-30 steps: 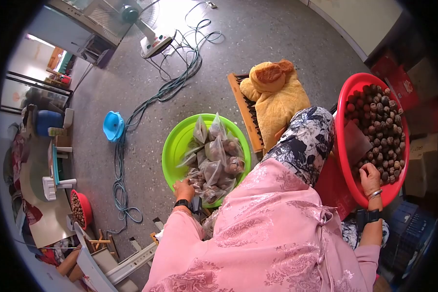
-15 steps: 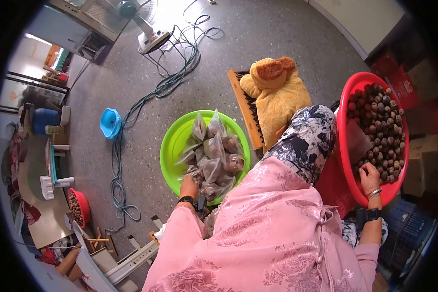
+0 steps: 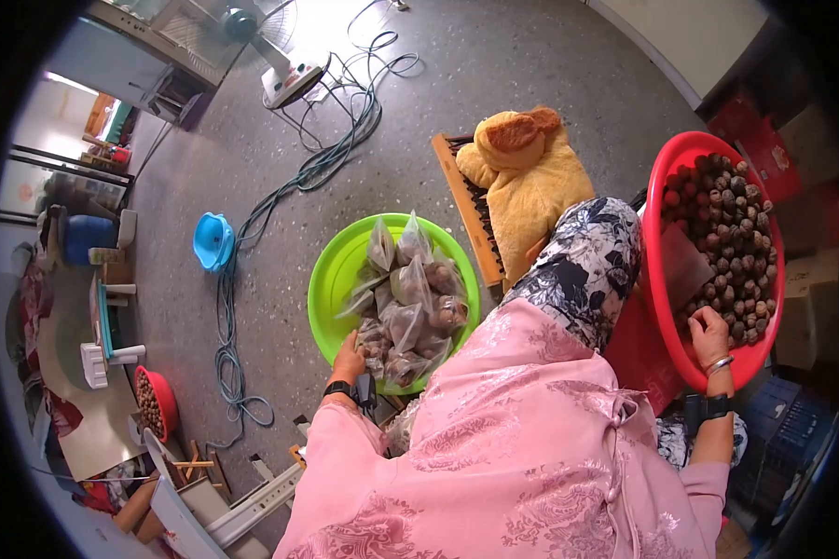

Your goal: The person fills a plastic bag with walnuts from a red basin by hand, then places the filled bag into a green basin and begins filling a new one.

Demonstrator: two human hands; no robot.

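My left hand (image 3: 349,358) is at the near left rim of a bright green basin (image 3: 326,270), its fingers stretched out beside the bags, apparently holding nothing. Several clear plastic bags (image 3: 405,324) filled with round brown nuts are heaped in this basin. On the right, a red basin (image 3: 658,279) contains many loose walnuts (image 3: 732,238). My right hand (image 3: 709,337) is over its near side with the fingers curled together; what they pinch, if anything, is hidden. Translucent plastic bags (image 3: 685,267) lie against the inner left wall of the red basin.
A yellow plush cushion (image 3: 536,196) lies on a low wooden-framed seat (image 3: 466,205) ahead. Cables (image 3: 289,191) run across the floor to a fan (image 3: 289,79). A blue basin (image 3: 213,242) and a smaller red basin of nuts (image 3: 163,401) stand left. Boxes (image 3: 811,298) crowd the right.
My left hand has shifted slightly left, away from the bags towards the green basin's rim. My right hand stays nearly in place at the walnuts.
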